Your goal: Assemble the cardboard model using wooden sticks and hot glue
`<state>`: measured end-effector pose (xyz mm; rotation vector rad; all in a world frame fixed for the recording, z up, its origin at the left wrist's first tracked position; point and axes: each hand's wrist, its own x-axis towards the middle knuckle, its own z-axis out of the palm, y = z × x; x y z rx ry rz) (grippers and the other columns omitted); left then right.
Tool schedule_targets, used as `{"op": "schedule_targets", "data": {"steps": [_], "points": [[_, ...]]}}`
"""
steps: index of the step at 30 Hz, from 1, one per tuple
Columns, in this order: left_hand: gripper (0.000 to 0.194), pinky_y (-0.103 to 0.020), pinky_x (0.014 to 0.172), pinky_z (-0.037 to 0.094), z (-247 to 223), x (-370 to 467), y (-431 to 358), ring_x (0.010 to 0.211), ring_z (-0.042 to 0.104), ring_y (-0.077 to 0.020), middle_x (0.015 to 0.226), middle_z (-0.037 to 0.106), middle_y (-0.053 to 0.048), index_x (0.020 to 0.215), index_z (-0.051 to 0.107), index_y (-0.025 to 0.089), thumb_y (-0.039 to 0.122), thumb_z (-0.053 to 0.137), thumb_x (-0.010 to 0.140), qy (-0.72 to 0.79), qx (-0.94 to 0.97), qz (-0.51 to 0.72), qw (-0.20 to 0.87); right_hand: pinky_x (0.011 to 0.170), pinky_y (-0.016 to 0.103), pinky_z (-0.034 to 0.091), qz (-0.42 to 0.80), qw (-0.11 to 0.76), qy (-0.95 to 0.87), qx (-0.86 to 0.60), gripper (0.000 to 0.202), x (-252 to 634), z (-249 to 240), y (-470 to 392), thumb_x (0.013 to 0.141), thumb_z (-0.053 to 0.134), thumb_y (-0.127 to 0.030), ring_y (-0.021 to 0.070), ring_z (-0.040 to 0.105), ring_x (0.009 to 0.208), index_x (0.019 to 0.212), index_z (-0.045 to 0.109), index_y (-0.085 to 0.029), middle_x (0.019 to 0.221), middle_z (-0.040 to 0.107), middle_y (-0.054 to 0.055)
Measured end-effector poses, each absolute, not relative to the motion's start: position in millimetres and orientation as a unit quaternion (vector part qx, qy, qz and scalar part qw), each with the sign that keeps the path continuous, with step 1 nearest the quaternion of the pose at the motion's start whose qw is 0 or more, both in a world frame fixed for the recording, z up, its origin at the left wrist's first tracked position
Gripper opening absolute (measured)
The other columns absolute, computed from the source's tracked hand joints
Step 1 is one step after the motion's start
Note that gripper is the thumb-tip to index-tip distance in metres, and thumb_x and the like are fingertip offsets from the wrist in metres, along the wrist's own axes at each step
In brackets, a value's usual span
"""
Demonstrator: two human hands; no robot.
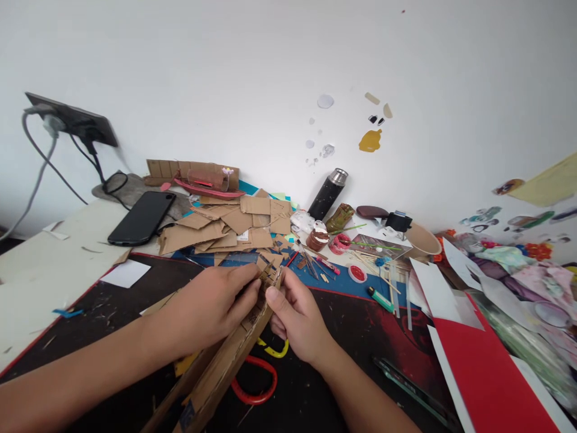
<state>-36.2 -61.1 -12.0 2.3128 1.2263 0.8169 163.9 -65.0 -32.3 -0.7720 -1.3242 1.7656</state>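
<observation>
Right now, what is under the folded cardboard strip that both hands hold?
Below the folded cardboard strip, a red loop handle and a yellow loop handle show on the dark mat, with a yellow piece at left. The cardboard covers whatever else lies there.

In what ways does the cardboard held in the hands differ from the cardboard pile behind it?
The held cardboard is long and narrow; the cardboard pile is many shorter, overlapping pieces. The held cardboard is gripped by the left hand and right hand; the cardboard pile lies untouched. Both are brown.
</observation>
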Motion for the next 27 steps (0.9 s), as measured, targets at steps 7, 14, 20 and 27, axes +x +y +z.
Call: {"op": "schedule_targets", "data": {"steps": [7, 14, 20, 27], "points": [[0.028, -0.032, 0.06, 0.036, -10.0, -35.8, -60.7, 0.06, 0.06, -0.0173, 0.07, 0.063, 0.002, 0.094, 0.062, 0.024, 0.03, 0.042, 0.111, 0.432, 0.828, 0.299, 0.195, 0.04, 0.018, 0.027, 0.688, 0.389, -0.531, -0.307, 0.045, 164.9, -32.9, -64.9, 0.101, 0.073, -0.065, 0.0045, 0.026, 0.043, 0.104, 0.053, -0.025, 0.066, 0.036, -0.013], [0.025, -0.032, 0.058, 0.035, -10.4, -37.2, -62.3, 0.058, 0.058, -0.0175, 0.069, 0.063, 0.002, 0.093, 0.06, 0.024, 0.028, 0.043, 0.11, 0.42, 0.84, 0.292, 0.18, 0.042, 0.018, 0.027, 0.677, 0.374, -0.548, -0.319, 0.043, 167.0, -34.9, -64.7, 0.103, 0.072, -0.064, 0.005, 0.029, 0.045, 0.11, 0.056, -0.024, 0.068, 0.038, -0.011], [0.024, -0.033, 0.059, 0.036, -12.3, -37.4, -61.6, 0.059, 0.06, -0.0183, 0.071, 0.065, 0.001, 0.095, 0.06, 0.024, 0.027, 0.041, 0.11, 0.416, 0.847, 0.284, 0.172, 0.042, 0.018, 0.028, 0.681, 0.373, -0.55, -0.307, 0.044, 167.2, -35.1, -65.3, 0.104, 0.071, -0.061, 0.0053, 0.029, 0.046, 0.126, 0.061, -0.024, 0.07, 0.039, -0.011], [0.025, -0.034, 0.06, 0.036, -14.4, -37.5, -62.6, 0.06, 0.061, -0.0184, 0.072, 0.066, 0.001, 0.094, 0.058, 0.024, 0.028, 0.04, 0.111, 0.418, 0.847, 0.273, 0.185, 0.043, 0.017, 0.029, 0.682, 0.372, -0.55, -0.307, 0.046, 166.0, -34.8, -66.5, 0.104, 0.071, -0.062, 0.0058, 0.03, 0.048, 0.13, 0.061, -0.025, 0.071, 0.041, -0.01]]}}
